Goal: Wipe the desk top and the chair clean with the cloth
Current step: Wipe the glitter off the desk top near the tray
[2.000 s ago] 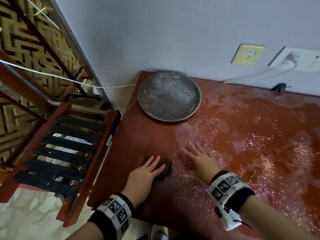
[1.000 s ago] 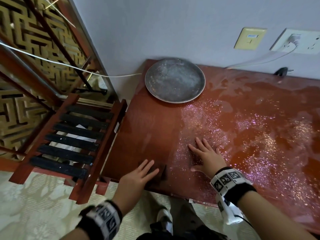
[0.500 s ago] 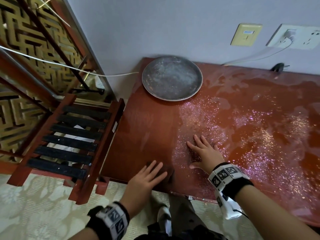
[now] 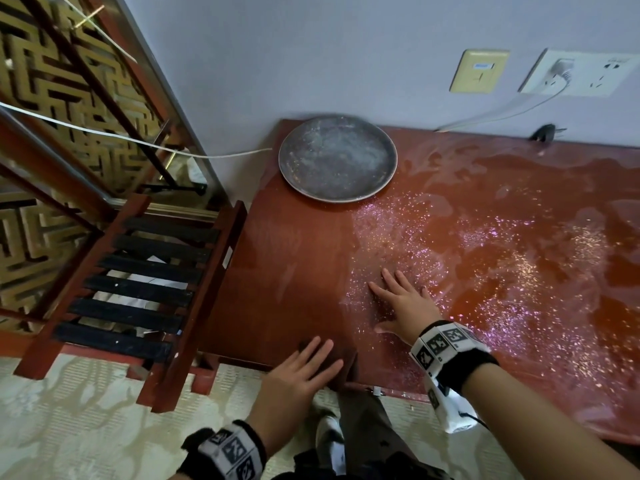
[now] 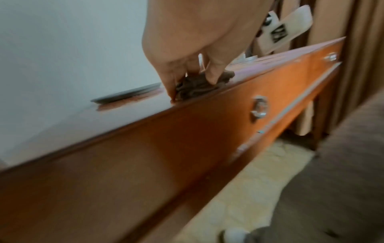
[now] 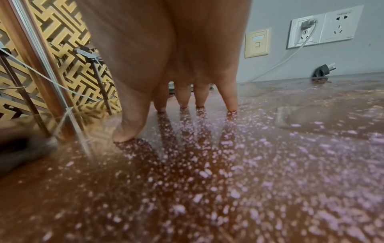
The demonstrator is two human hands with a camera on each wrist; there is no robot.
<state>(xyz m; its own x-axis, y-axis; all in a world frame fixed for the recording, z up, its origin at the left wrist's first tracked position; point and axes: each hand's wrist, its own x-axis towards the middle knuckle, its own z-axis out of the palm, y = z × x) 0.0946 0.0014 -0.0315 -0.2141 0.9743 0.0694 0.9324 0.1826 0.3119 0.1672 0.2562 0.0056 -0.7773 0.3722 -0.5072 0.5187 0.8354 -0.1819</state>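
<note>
The red-brown desk top (image 4: 294, 265) is wet and strewn with pale glittering specks (image 6: 207, 172) on its right part. A brown cloth (image 4: 349, 370) lies bunched at the desk's front edge. My left hand (image 4: 304, 368) presses on it with straight fingers; in the left wrist view the cloth (image 5: 193, 87) bulges out under the fingertips (image 5: 214, 77). To the right of it, my right hand (image 4: 405, 303) lies flat on the speckled surface with spread fingers (image 6: 182, 98) and holds nothing.
A round grey metal plate (image 4: 337, 157) sits at the desk's back left corner by the wall. A red wooden frame with black slats (image 4: 138, 282) stands left of the desk. Sockets (image 4: 581, 77) and a cable are on the wall. A drawer handle (image 5: 258, 106) shows below the edge.
My left hand has dragged the cloth toward me to the desk's front edge. The right hand has stayed flat in about the same spot.
</note>
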